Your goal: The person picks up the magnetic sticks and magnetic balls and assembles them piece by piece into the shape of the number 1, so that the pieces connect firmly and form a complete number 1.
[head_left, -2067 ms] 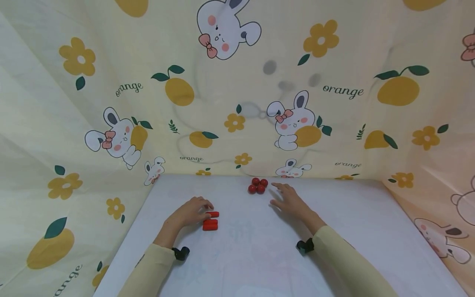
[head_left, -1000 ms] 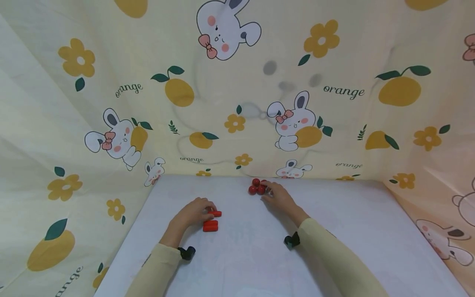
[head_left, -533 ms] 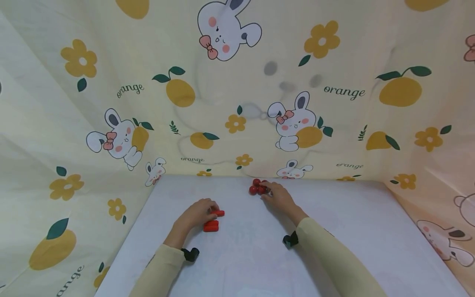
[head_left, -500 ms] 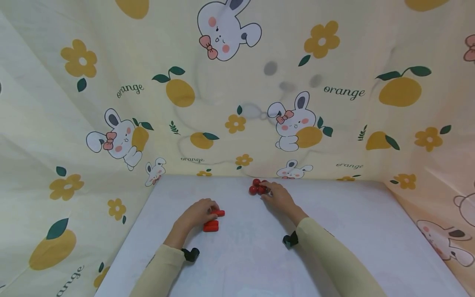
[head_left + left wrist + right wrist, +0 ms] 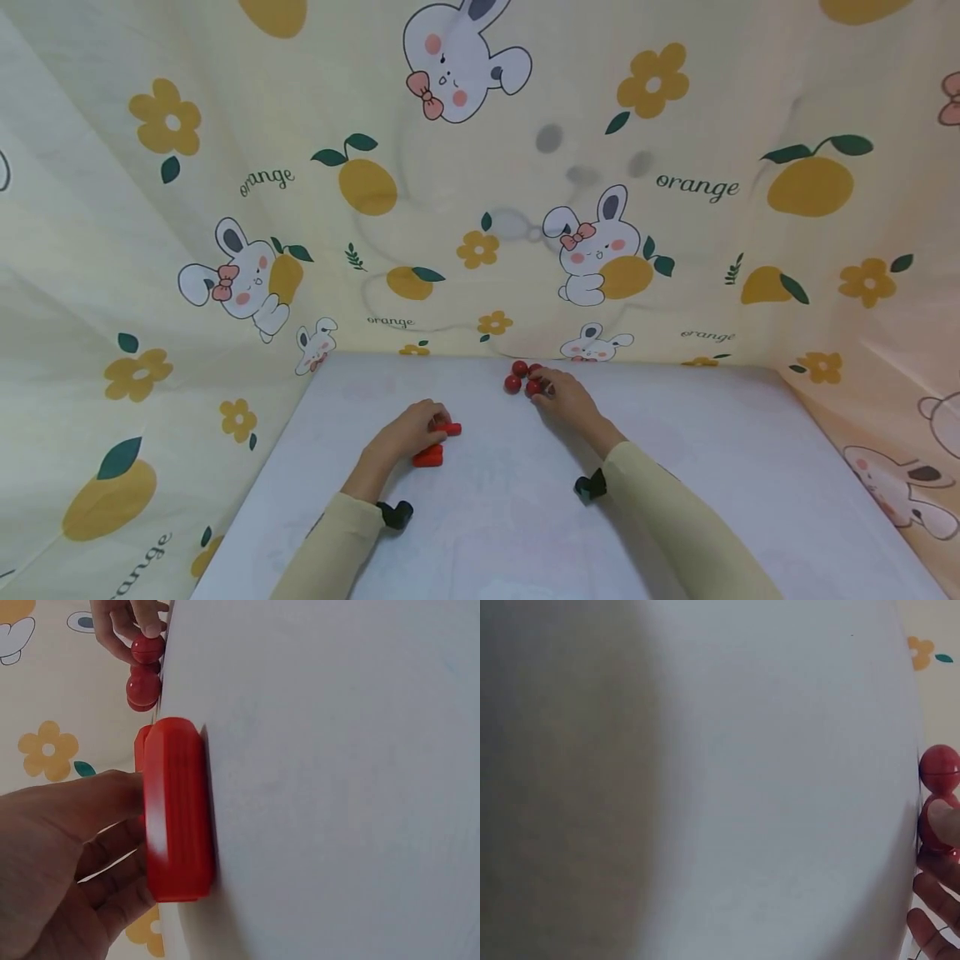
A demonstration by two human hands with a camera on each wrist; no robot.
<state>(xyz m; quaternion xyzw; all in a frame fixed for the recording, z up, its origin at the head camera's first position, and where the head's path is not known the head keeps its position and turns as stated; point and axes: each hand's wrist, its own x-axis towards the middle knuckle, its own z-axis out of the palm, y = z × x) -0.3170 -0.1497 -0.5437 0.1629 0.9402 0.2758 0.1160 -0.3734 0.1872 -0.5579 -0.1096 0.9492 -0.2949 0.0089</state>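
Note:
In the head view my left hand [image 5: 416, 427] pinches a small red rod-shaped piece [image 5: 453, 429] low over or on the white table. Just nearer lie red blocky pieces [image 5: 428, 457] side by side; the left wrist view shows one large and close, a rounded, ribbed red block [image 5: 178, 814]. Behind it the held piece [image 5: 140, 742] is mostly hidden. At the far side, my right hand [image 5: 567, 402] pinches a glossy red ball [image 5: 532, 388], with the thumb on it in the right wrist view. Other red balls [image 5: 512, 384] with seams sit right beside it.
The white table [image 5: 495, 517] ends at a cream curtain [image 5: 480, 167] printed with rabbits and oranges, which also hangs on both sides. Dark wrist cameras [image 5: 397, 514] sit at the sleeves [image 5: 675, 517].
My left hand has slid right with its red piece. My right hand has come left to the balls, and the ball it pinches has shifted slightly right and nearer, apart from its left neighbour.

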